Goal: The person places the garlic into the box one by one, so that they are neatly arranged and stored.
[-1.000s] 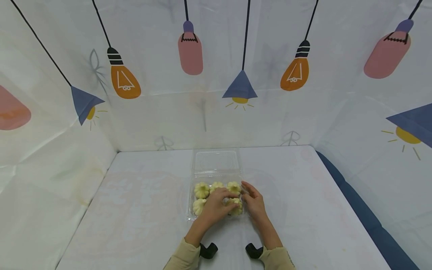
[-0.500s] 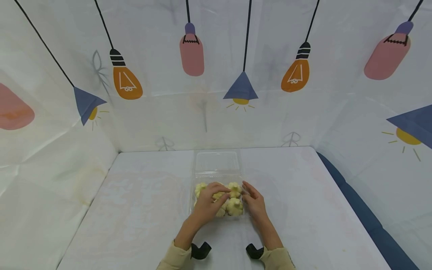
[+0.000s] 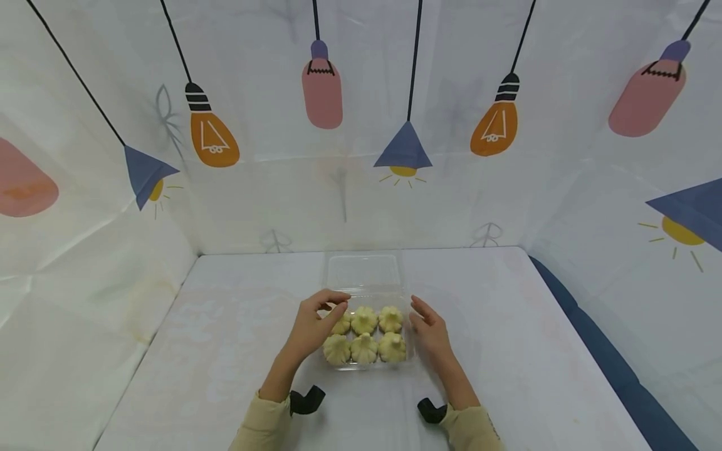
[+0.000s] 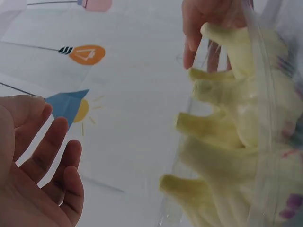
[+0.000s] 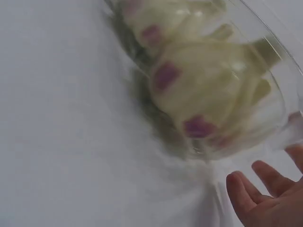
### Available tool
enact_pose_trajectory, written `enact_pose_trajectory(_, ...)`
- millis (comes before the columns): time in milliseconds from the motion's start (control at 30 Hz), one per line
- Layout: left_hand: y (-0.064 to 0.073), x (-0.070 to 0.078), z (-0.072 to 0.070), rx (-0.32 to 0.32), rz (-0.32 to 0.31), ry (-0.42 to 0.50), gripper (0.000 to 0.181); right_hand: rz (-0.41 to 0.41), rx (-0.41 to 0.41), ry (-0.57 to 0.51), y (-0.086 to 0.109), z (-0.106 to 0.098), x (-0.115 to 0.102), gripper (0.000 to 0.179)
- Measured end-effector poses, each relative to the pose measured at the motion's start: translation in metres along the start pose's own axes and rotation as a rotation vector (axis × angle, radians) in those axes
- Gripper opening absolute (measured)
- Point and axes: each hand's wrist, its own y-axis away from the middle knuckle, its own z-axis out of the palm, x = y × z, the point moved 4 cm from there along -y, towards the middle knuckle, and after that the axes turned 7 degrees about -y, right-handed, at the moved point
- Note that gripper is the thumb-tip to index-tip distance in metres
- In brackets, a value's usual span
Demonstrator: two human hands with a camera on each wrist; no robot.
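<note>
Several pale garlic bulbs [image 3: 364, 347], stems pointing up, sit in two rows in a clear plastic clamshell box [image 3: 414, 307], its lid [image 3: 363, 270] folded back flat behind. My left hand [image 3: 310, 322] hovers over the box's left side with loosely bent fingers and nothing in them, hiding part of the back-left bulb. In the left wrist view its relaxed fingers [image 4: 45, 151] are apart from the bulbs. My right hand [image 3: 431, 335] is by the box's right wall; whether it touches is unclear. Purple patches show on a bulb [image 5: 203, 85] in the right wrist view.
The box stands on a white-covered table [image 3: 237, 351]. White sheets printed with lamps hang behind and on both sides, the back sheet [image 3: 254, 207] meeting the table's far edge. Black wrist mounts [image 3: 307, 399] stick out from both beige sleeves [image 3: 262, 419].
My left hand has drawn back from over the middle bulbs to the box's left side, uncovering most of them. The right hand has shifted only slightly.
</note>
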Motion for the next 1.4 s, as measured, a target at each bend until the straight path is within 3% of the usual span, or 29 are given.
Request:
enact_pose_trajectory(200, -0.009, -0.02, -0.021, -0.023, -0.067, -0.003, 0.016, 0.017, -0.009, 0.011, -0.024, -0.011, -0.012, 0.049)
enact_pose_trajectory(500, -0.019, -0.063, -0.031, -0.044, -0.166, -0.037, 0.019, 0.035, 0.014, 0.046, -0.061, -0.02, -0.02, 0.047)
enact_pose_trajectory(733, -0.031, -0.126, -0.027, -0.056, -0.321, -0.022, 0.027, 0.049, 0.007, 0.056, -0.079, -0.021, -0.021, 0.047)
enact_pose_trajectory(800, -0.034, -0.137, -0.028, -0.065, -0.366, -0.038, 0.031, 0.064, 0.004, 0.062, -0.083, -0.019, -0.021, 0.047)
enact_pose_trajectory(967, -0.043, -0.153, -0.024, -0.12, -0.452, -0.042, 0.043, 0.101, 0.013, 0.071, -0.09, -0.015, -0.018, 0.047)
enact_pose_trajectory(1200, -0.052, -0.167, -0.007, -0.2, -0.591, 0.155, 0.055, 0.146, -0.026, 0.062, -0.097, -0.011, -0.018, 0.049)
enact_pose_trajectory(1400, -0.056, -0.178, 0.0, -0.136, -0.665, 0.206, 0.055, 0.171, -0.068, 0.064, -0.105, -0.009, -0.015, 0.05)
